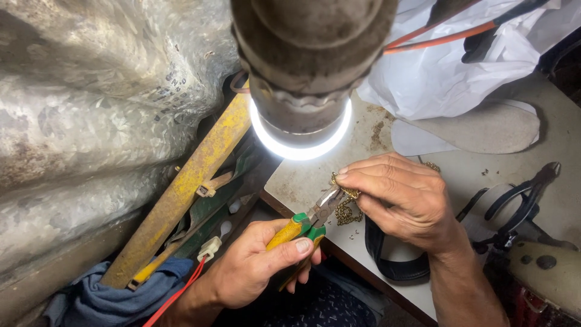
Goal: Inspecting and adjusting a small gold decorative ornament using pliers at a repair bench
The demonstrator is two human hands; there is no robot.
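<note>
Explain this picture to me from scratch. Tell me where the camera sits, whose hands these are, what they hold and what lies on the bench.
There is only one picture, taken by a camera worn on a person's head and looking down at that person's own bare hands. No machine is involved.

The left hand grips small pliers with yellow and green handles. Their metal tips meet a thin gold-coloured chain at the edge of a pale, stained workbench. The right hand pinches the same chain with its fingers, holding it steady against the plier tips.

Just above the hands, a round lamp with a glowing white ring lights the work. On the bench also lie a black strap, black-handled pliers to the right, and crumpled white plastic sheet at the back.
</note>
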